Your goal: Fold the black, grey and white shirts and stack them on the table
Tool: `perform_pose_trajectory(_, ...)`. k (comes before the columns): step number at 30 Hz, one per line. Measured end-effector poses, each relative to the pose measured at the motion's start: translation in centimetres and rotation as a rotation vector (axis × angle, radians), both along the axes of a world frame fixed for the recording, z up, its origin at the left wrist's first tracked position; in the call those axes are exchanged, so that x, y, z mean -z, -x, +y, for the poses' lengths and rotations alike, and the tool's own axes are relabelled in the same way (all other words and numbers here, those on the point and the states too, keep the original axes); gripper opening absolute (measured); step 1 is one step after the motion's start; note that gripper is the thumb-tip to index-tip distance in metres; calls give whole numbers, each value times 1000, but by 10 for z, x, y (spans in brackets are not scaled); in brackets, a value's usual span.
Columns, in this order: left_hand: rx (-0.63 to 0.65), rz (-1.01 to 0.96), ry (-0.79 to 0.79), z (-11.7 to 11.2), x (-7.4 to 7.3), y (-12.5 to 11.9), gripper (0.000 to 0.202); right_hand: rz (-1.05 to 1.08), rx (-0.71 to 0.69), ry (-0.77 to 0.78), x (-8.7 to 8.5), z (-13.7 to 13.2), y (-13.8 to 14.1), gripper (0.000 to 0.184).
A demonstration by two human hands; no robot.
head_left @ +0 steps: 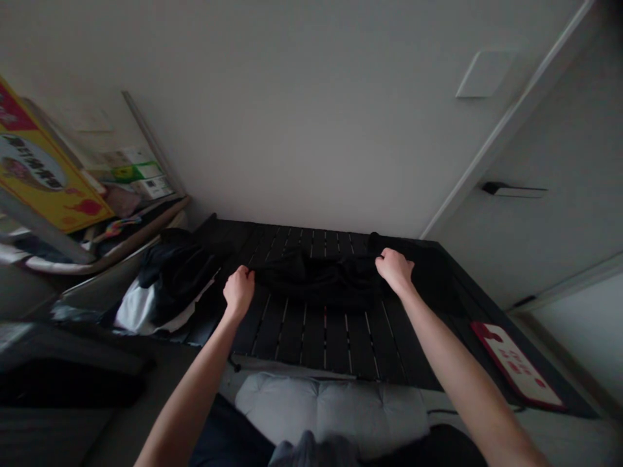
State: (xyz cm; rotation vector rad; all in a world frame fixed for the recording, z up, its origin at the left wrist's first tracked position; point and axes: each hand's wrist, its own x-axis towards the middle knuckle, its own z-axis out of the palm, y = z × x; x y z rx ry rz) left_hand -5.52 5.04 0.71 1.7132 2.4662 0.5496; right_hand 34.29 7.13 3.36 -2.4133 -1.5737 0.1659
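Observation:
A black piece of cloth [321, 275], which looks like a garment of a kind I cannot make out, is stretched sideways over the dark slatted table [292, 331]. My left hand [239, 290] grips its left end with closed fingers. At the other end my right hand [394, 267] is closed on the cloth too. Between the hands the fabric hangs in loose folds, and its lower part is hard to tell from the dark slats.
Black and white clothes [170, 285] are heaped at the table's left end. A red-and-white board [518, 363] lies at the right. A grey tufted cushion [331, 408] is at the front edge. The wall [302, 117] rises behind; a yellow box [58, 175] stands on the left shelf.

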Motion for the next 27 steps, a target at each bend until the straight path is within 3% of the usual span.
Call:
perform_pose_trajectory(6,-67,-78,-67,36,0,17,23,-121,160,69,-7,-3,-17,33)
perform_pose_trajectory(13,142,-294,-127,65,19,-11,23,-70,-240,546,23,-4,-5,31)
perform_pose_trajectory(16,239,-389,-162,64,25,-27,26,-102,-224,472,26,-5,-2,30)
perform_pose_trajectory(19,282,-563,-269,61,29,-38,26,-127,-239,277,23,4,-2,34)
perform_pose_trajectory(23,36,-613,-383,63,30,-31,25,-45,-278,75,28,34,-1,29)
perform_pose_trajectory(27,-163,-575,-362,70,28,-5,24,16,-280,140,50,58,14,32)
